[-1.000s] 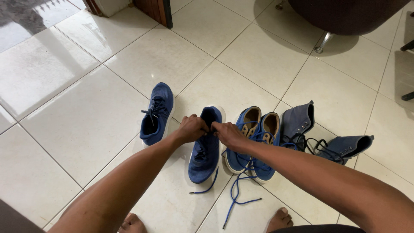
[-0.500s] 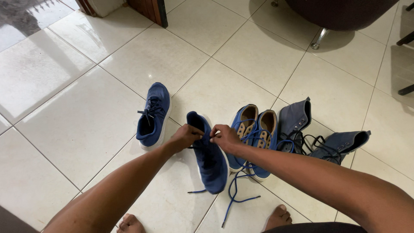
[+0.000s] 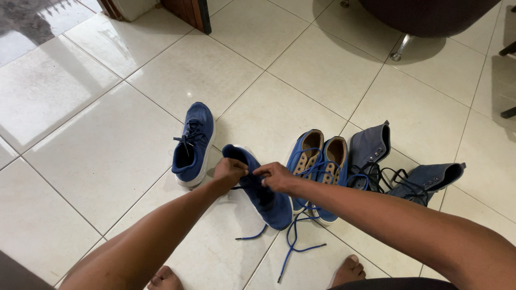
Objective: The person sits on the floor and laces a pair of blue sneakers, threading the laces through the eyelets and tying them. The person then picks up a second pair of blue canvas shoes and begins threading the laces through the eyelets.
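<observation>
We're sitting on the tiled floor (image 3: 97, 139), bare feet at the near edge of view: one foot (image 3: 164, 279) left of centre, the other foot (image 3: 349, 271) right of centre. Just beyond them, a loose blue lace (image 3: 293, 249) is trailing toward us across the tiles.

Both hands are meeting over the middle sneaker (image 3: 263, 193), a dark blue one lying tilted with its toe pointing toward us and to the right. Left hand (image 3: 228, 173) is pressed together in a pinch on the lace at the shoe's collar. Right hand (image 3: 275, 176) is doing the same, fingertips closed on the lace just beside the left. We can't tell exactly which lace strand each hand has; the knuckles are hiding it.

Our read on doing this well:
- we're keeping both pinches close to the eyelets, so tension goes into the lacing rather than dragging the shoe
- we're pulling evenly on both sides, or the shoe twists on the slick tile
- we're watching the loose end (image 3: 250, 235) by the toe so it isn't snagging under the sole

Left of the hands, the matching sneaker (image 3: 193, 142) is sitting laced, apart from the work. Right of them, a lighter blue pair (image 3: 317, 161) with tan lining is touching the middle sneaker, laces tangled. Further right, two grey-blue boots (image 3: 398, 166) are slumping against each other. At the far edge, a chair leg (image 3: 402, 51).
</observation>
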